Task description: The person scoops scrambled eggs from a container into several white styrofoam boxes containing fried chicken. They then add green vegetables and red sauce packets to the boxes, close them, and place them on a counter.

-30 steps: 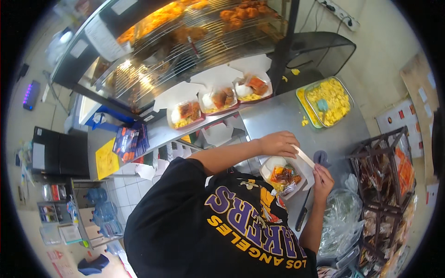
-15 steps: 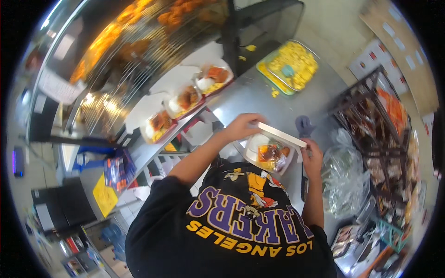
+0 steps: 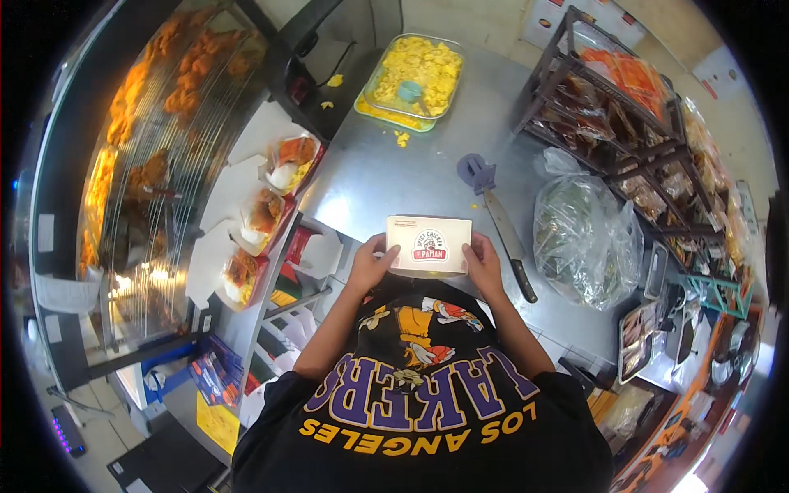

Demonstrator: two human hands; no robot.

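A cream cardboard food box (image 3: pixel 407 234) with a printed round logo is held level in front of my body, its lid down and its contents out of sight. My left hand (image 3: pixel 372 264) is closed on the box's left side, thumb on top. On the opposite side my right hand (image 3: pixel 485 267) grips it the same way. A long knife (image 3: pixel 503 226) with a black handle lies on the steel table to the right of the box. Just beyond the blade is a purple-grey knife sharpener (image 3: pixel 474 174).
Three open food boxes (image 3: pixel 279 220) with rice, chicken and egg line the left ledge beside a heated glass display (image 3: pixel 123 222). A glass dish of chopped yellow egg (image 3: pixel 423 66) stands far back. Right are a bag of greens (image 3: pixel 575 238) and a dark crate (image 3: pixel 567 62) of packets.
The box lid, half raised before with rice and other food showing, is now down. Both hands have shifted to the box's sides, and the view has turned rightward.
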